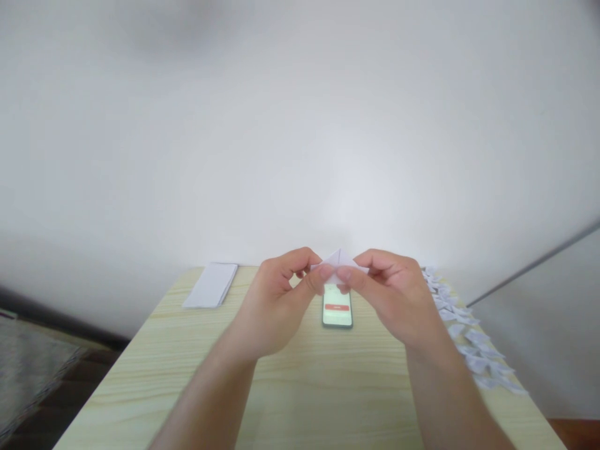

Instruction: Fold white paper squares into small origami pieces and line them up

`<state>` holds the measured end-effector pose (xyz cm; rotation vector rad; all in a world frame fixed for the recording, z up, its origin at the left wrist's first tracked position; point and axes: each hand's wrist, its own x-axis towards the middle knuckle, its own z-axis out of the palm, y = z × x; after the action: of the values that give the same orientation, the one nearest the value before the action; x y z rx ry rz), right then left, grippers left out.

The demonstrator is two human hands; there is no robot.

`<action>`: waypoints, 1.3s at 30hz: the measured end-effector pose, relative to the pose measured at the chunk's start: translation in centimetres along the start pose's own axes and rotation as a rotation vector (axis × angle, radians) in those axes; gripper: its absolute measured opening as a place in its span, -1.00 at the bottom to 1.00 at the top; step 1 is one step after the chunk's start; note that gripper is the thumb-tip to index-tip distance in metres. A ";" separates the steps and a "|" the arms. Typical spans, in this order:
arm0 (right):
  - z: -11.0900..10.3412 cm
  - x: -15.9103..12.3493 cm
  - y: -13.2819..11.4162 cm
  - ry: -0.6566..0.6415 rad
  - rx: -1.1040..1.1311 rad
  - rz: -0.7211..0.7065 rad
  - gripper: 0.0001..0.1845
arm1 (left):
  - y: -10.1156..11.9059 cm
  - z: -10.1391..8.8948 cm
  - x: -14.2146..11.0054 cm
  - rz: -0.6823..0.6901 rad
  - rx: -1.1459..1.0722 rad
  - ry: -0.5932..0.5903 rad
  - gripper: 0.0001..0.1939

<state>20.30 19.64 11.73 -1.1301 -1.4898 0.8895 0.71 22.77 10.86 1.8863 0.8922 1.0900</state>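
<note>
A small folded piece of white paper [340,257], peaked at the top with a crease down its middle, is held up over the table. My left hand [284,294] pinches its left side between thumb and fingers. On the right side my right hand [392,290] grips it the same way, and both thumbs lie close together on the lower front. Beneath the paper a phone [337,317] with a lit screen and a red bar lies on the table; its upper end is hidden by the hands and the paper.
A stack of white paper sheets [212,285] lies at the table's back left. Along the right edge runs a row of several folded white paper pieces [475,340]. The wood-patterned table [323,394] meets a white wall [300,137] at the back.
</note>
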 end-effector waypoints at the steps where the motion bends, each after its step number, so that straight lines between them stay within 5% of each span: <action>1: -0.1 0.0 0.2 0.002 -0.003 -0.004 -0.77 | 0.1 -0.1 0.0 -0.008 0.017 -0.011 -0.66; 25: -0.8 1.0 1.8 0.048 -0.011 0.012 -0.68 | -1.5 -0.2 0.9 -0.056 -0.097 0.066 -0.65; 39: -1.4 0.4 0.9 -0.058 -0.285 -0.037 -0.76 | -1.3 -0.8 1.1 -0.132 0.007 -0.047 -0.81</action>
<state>21.82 20.28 11.32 -1.2858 -1.7193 0.7038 0.20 24.51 10.43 1.8236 0.9804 0.9603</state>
